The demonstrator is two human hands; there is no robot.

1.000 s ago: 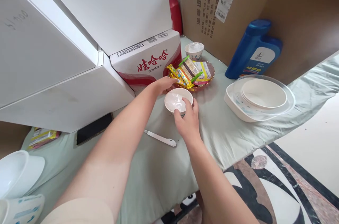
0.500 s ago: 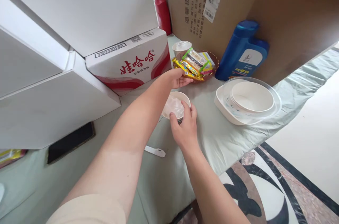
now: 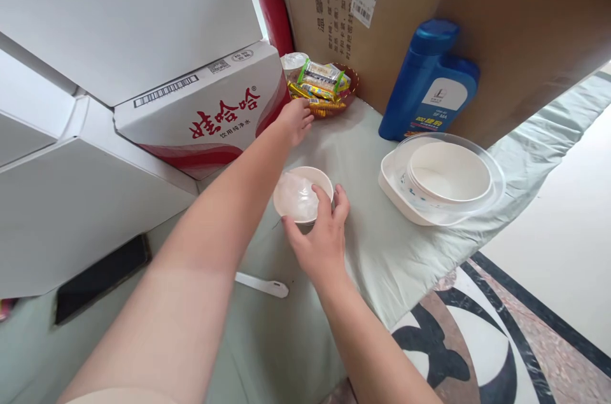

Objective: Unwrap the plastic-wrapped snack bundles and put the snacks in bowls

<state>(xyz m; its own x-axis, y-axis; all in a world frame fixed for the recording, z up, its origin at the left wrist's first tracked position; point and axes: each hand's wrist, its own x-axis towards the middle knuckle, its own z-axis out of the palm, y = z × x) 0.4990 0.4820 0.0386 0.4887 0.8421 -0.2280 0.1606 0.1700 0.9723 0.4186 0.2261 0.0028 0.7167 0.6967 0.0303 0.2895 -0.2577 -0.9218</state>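
My left hand (image 3: 296, 120) reaches to the near left edge of a small brown basket (image 3: 352, 87) of wrapped snacks (image 3: 321, 81). Its fingers are stretched out and nothing shows in them. Nearer to me, a white paper bowl (image 3: 327, 180) stands on the cloth with crumpled clear plastic (image 3: 298, 195) inside. My right hand (image 3: 321, 232) is at the bowl's near right rim, thumb and fingers spread apart, fingertips over or against the edge. A white plastic utensil handle (image 3: 265, 284) lies on the cloth, partly hidden by my left forearm.
A white and red carton (image 3: 205, 121) stands left, by white boxes. A cup (image 3: 294, 62) and red bottle (image 3: 274, 6) are behind it. On the right are a blue jug (image 3: 424, 83) and nested white bowls (image 3: 449, 172). A black phone (image 3: 102, 277) lies left.
My left hand has drawn slightly back from the snacks towards the left. The thumb and fingers of my right hand have spread wider at the bowl's rim. The camera view has shifted.
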